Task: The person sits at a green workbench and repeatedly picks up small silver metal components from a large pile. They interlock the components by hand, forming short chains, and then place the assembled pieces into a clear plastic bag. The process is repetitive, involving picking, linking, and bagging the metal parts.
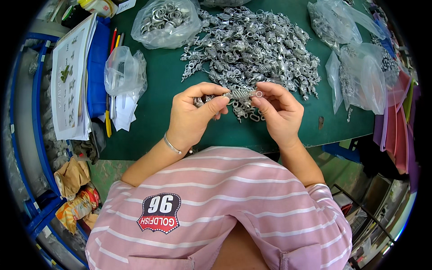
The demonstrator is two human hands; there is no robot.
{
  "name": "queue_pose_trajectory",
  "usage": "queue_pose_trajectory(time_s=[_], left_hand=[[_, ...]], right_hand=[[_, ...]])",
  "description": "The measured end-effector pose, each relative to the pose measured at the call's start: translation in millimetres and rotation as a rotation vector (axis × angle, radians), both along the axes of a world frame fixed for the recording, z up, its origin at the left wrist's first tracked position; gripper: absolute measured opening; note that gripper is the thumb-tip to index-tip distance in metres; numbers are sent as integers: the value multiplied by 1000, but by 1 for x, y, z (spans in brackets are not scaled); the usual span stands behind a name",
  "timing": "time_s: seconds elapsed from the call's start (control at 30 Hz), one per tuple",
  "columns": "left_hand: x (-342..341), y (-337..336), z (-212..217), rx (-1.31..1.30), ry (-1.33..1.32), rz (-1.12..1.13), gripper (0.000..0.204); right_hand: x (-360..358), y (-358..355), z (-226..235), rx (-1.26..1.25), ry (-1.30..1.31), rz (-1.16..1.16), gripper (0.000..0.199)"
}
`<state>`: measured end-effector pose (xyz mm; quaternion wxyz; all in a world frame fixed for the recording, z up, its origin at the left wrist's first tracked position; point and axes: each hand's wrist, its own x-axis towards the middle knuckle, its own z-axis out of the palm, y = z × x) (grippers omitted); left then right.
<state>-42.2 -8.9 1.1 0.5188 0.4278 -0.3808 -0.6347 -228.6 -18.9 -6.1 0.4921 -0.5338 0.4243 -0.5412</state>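
Note:
My left hand (192, 110) pinches one end of a small ribbed silver metal piece (241, 94) between thumb and index finger. More silver pieces (198, 101) show at its curled fingers. At the other end, the thumb and index finger of my right hand (283, 112) are closed by a small round ring (259, 94); whether the ring joins the ribbed piece is too small to tell. Both hands are raised over the near edge of a large pile of similar ribbed metal pieces (256, 49). A few linked pieces (245, 111) lie just below the held one.
The green table (157, 108) carries a plastic bag of metal rings (166, 22) at the far left. Clear bags (362, 76) stand on the right. Papers (72, 76), a blue tray (99, 67), pencils (113, 40) and a small clear bag (125, 72) line the left side.

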Motion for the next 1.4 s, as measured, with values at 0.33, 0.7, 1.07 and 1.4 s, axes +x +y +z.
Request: queue_pose_trajectory(time_s=[0.33, 0.7, 1.07, 1.4], left_hand=[[-2, 0, 1, 3, -13, -2, 18], [-1, 1, 2, 171, 111, -32, 24], [0, -7, 7, 169, 214, 186, 17], [20, -2, 1, 190, 321, 255, 9]], right_hand=[[-4, 1, 2, -11, -77, 67, 14], [-6, 1, 4, -275, 236, 20, 12], [6, -72, 58, -557, 451, -13, 9], [26, -190, 99, -1089, 627, -225, 11]])
